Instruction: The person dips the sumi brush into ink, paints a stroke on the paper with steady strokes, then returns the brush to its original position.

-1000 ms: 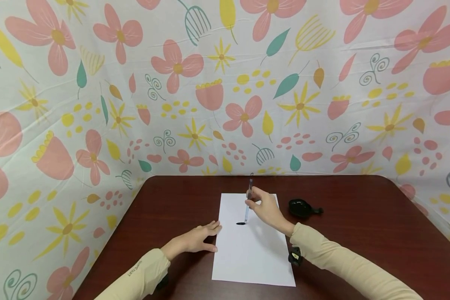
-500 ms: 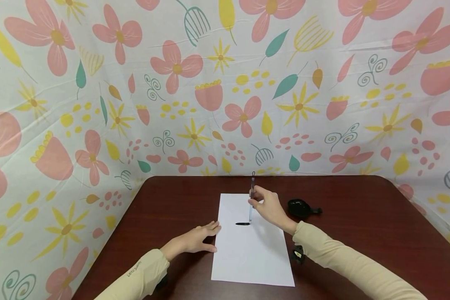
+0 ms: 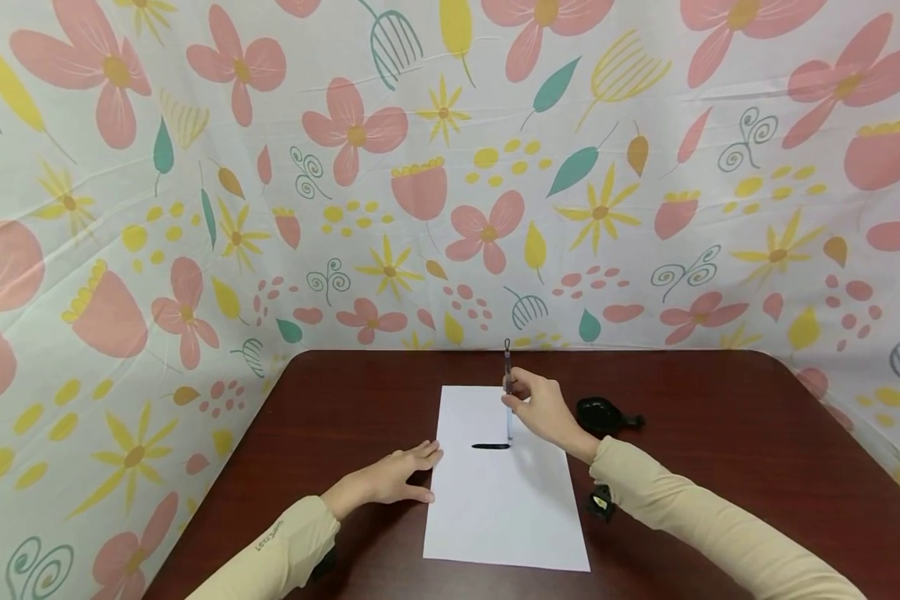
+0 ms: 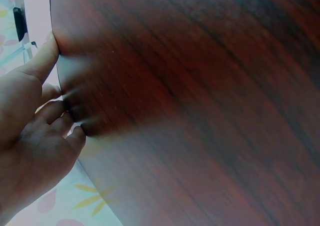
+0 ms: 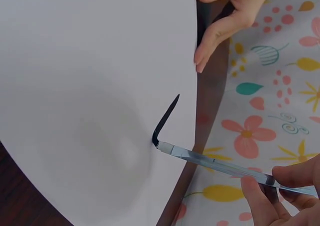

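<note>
A sheet of white paper (image 3: 502, 517) lies on the dark wooden table. My right hand (image 3: 546, 412) pinches a slim writing brush (image 5: 225, 167) between thumb and fingers. The brush stands nearly upright in the head view, a small loop on its top end, its dark tip on the paper. A short black ink stroke (image 3: 486, 447) runs leftward from that tip. At the sheet's left edge, my left hand (image 3: 392, 478) rests with fingers spread, thumb and fingertips right at the paper's border; the left wrist view shows this hand (image 4: 40, 121) from the thumb side.
Right of the sheet sits a small black dish (image 3: 598, 416) with a short handle. The wooden table (image 3: 727, 450) reaches back to a flower-printed cloth (image 3: 487, 167) hanging behind and at the sides. A black device (image 3: 602, 502) shows under the right sleeve.
My right hand has drawn the brush a little to the right, and the black stroke has grown longer behind its tip. The left hand has stayed in place.
</note>
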### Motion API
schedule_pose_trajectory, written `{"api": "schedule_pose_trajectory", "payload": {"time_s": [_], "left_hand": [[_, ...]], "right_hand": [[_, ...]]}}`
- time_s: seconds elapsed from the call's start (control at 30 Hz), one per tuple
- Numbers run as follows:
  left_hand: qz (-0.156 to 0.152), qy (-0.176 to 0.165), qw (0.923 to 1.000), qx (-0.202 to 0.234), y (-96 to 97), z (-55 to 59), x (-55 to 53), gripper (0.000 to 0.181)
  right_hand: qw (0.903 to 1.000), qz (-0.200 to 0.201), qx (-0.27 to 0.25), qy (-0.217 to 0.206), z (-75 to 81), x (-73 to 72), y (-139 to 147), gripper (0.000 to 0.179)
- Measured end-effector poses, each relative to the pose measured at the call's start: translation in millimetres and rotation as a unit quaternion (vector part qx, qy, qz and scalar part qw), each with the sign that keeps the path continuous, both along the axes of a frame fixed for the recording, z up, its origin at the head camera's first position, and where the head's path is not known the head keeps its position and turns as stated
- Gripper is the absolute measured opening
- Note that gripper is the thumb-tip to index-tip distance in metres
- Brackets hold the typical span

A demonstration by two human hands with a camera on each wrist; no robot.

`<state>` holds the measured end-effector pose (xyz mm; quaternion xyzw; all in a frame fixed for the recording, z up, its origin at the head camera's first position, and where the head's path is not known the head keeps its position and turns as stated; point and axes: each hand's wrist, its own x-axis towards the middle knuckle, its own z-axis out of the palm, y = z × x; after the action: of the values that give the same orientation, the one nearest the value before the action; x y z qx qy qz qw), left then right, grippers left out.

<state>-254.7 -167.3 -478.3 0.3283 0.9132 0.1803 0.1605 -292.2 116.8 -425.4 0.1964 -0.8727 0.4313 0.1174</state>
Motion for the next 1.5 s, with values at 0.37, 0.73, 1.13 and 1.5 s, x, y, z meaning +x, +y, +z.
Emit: {"api": "schedule_pose_trajectory", "payload": {"time_s": [0.37, 0.73, 1.13, 1.5], "left_hand": [[-0.007, 0.009, 0.9999, -0.002, 0.8, -2.3, -0.6, 0.074], [-0.014, 0.013, 0.9998, 0.006, 0.1, -3.1, -0.5, 0.073], [-0.002, 0.007, 1.0, 0.003, 0.6, -1.2, 1.6, 0.074], [-0.001, 0.003, 1.0, 0.005, 0.5, -0.1, 1.3, 0.074]], "right_hand": [[0.9997, -0.01, 0.019, 0.007, 2.4, -0.2, 5, 0.013], [0.9986, -0.017, 0.046, 0.018, 16.2, -3.5, 11, 0.009], [0.999, -0.039, -0.008, 0.022, 23.7, -7.9, 22, 0.011], [0.9961, -0.04, -0.032, 0.071, 18.2, -7.1, 25, 0.011]]}}
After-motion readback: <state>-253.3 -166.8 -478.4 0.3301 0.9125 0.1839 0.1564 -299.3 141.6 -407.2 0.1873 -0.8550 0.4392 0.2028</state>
